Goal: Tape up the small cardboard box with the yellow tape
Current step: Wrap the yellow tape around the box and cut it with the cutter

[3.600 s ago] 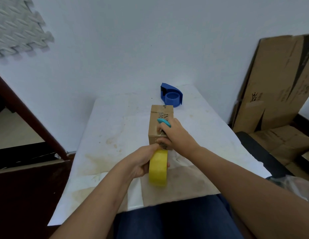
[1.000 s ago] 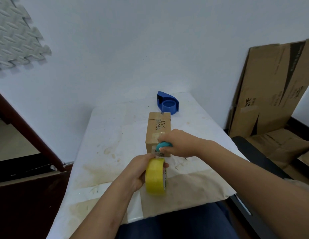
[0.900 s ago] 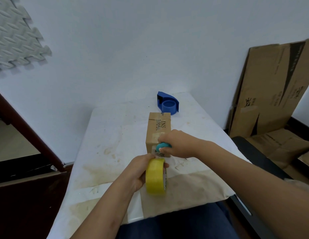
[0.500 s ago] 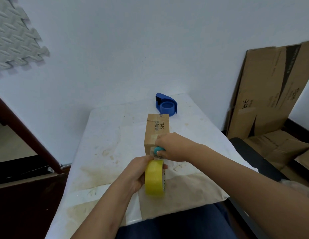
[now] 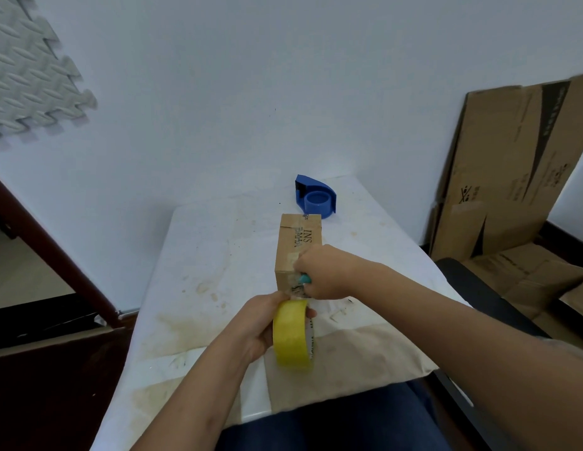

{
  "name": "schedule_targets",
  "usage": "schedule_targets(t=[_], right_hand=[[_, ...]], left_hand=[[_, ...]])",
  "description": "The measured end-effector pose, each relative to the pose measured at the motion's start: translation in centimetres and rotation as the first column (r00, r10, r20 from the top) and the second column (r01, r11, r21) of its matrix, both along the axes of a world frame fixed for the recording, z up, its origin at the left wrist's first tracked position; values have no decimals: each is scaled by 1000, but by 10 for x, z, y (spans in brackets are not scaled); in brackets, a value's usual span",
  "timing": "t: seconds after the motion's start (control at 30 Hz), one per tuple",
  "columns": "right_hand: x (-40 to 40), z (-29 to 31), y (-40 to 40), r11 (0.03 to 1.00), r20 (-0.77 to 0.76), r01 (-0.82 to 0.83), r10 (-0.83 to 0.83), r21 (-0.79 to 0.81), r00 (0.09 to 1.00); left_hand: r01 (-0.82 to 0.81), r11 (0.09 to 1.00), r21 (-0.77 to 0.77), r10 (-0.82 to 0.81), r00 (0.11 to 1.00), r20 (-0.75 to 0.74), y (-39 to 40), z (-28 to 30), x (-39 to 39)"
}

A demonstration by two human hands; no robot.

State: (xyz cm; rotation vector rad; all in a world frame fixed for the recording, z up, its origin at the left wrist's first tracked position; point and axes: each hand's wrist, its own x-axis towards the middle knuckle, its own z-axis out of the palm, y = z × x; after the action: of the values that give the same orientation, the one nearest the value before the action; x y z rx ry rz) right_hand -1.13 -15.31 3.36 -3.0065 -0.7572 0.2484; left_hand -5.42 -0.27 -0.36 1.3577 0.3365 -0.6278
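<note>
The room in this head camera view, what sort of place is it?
Probably a makeshift packing corner in a plain room, not a proper workshop. A stained white table stands against a bare wall, flattened brown cardboard cartons lean at the right, and a blue plastic tape dispenser sits behind the small cardboard box.

The small cardboard box (image 5: 299, 249) stands on the counter (image 5: 218, 255), a brown oblong with its long axis running away from the person, black lettering printed on its top face and a patch of clear film across its near end. The roll of yellow tape (image 5: 291, 335) stands on edge just in front of the box's near end, its bright yellow outer band facing the camera, its upper edge close to the box's lower front
</note>
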Motion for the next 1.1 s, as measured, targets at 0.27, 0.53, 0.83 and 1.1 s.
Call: schedule_targets(t=[0.27,0.53,0.83,1.1], right_hand=[[2,-5,1,998,-17,26,-25,57,1000],[-4,-15,-12,930,-63,150,-136,337,989],[-4,-20,-26,43,-561,571,-142,820,816],[-43,-18,-31,-403,-689,669,119,625,715]], left_hand=[[49,998,37,-49,999,6,2,2,1],[136,986,91,-136,991,-14,16,9,-3],[172,974,147,-188,977,98,31,15,-9],[149,973,179,-190,951,245,20,19,-5]])
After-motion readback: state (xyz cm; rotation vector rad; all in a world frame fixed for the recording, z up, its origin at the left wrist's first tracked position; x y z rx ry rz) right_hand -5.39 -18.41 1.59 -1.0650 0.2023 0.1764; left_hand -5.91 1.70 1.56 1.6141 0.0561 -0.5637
